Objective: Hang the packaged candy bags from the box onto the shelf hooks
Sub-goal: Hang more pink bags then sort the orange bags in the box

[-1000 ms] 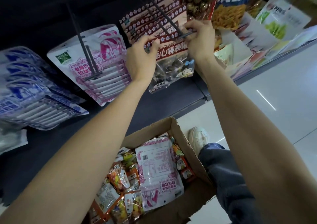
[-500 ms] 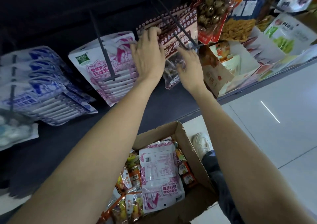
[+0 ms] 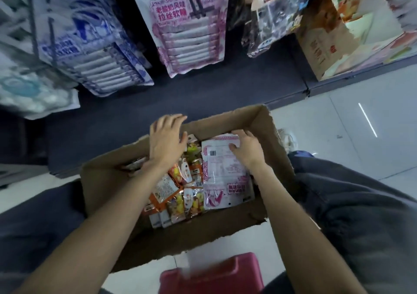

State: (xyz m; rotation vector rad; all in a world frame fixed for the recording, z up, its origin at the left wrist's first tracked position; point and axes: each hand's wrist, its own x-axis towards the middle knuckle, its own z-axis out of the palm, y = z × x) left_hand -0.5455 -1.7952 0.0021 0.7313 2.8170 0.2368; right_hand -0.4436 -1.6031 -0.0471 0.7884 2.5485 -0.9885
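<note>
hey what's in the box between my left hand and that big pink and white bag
In the head view, a pile of small orange and yellow candy packets fills the box between the left hand and the pink and white bag.

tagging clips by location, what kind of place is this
Most likely a shop aisle during restocking. Rows of identical pink-and-white candy bags and blue-and-white bags hang on black metal shelf hooks, and an open brown cardboard box of packaged sweets sits on the pale tiled floor.
</note>
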